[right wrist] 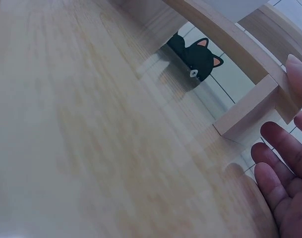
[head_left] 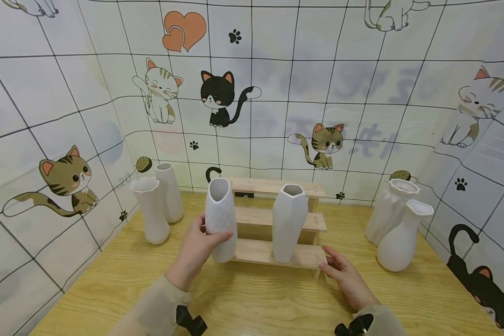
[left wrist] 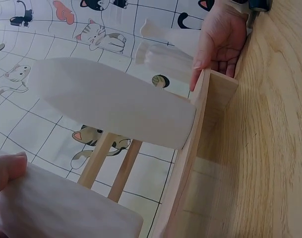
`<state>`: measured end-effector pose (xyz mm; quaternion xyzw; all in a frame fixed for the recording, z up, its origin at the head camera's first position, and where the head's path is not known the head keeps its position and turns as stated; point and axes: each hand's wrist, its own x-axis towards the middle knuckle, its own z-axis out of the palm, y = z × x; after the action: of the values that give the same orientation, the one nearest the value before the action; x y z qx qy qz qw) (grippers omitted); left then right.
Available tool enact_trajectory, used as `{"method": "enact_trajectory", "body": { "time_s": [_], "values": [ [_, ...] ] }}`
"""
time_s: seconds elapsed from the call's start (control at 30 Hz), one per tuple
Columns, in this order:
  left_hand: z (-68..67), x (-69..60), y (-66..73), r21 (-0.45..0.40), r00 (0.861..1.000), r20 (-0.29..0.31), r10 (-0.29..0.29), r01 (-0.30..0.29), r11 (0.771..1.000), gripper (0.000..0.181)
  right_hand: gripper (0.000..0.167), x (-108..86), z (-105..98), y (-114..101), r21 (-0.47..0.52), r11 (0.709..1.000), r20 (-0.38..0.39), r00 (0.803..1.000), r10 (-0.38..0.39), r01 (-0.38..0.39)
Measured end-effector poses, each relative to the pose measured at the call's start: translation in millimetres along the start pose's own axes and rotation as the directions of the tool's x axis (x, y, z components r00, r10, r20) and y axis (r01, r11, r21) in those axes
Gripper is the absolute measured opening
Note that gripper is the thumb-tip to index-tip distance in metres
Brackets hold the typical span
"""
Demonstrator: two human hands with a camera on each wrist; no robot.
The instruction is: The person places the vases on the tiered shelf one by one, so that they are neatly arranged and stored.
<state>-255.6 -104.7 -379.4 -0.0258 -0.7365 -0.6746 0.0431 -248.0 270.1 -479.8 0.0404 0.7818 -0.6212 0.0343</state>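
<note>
A three-step wooden rack (head_left: pixel 252 249) stands on the table. My left hand (head_left: pixel 197 249) grips a textured white vase (head_left: pixel 221 224) near the left end of its lowest step, thumb across the front; whether its base touches the step I cannot tell. A faceted white vase (head_left: pixel 290 224) stands upright on that step, right of the middle, and shows large in the left wrist view (left wrist: pixel 111 99). At the rack's right end my right hand (head_left: pixel 348 280) touches the lowest step's corner with thumb and fingertips, the other fingers loosely bent (right wrist: pixel 289 173).
Two white vases, one with a wavy rim (head_left: pixel 151 214) and one plain (head_left: pixel 169 193), stand at the back left. On the right are a ribbed vase (head_left: pixel 388 212) and a round-bellied one (head_left: pixel 399 245). A cat-patterned sheet (head_left: pixel 269 79) hangs behind the table (head_left: pixel 252 303).
</note>
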Motion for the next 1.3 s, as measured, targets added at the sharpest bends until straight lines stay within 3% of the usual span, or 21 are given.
{"method": "enact_trajectory", "body": {
  "time_s": [0.63, 1.3],
  "values": [
    [33.6, 11.8, -0.3, -0.027, 1.0, 0.03, 0.0, 0.001, 1.0, 0.077, 0.067, -0.8, 0, 1, -0.006, 1.0, 0.002, 1.0, -0.008, 0.008],
    [56.6, 19.7, -1.1, -0.049, 0.995, 0.095, 0.026, -0.021, 0.999, 0.066, 0.068, -0.2, 0, 3, 0.01, 1.0, 0.009, 1.0, 0.006, -0.007]
  ]
}}
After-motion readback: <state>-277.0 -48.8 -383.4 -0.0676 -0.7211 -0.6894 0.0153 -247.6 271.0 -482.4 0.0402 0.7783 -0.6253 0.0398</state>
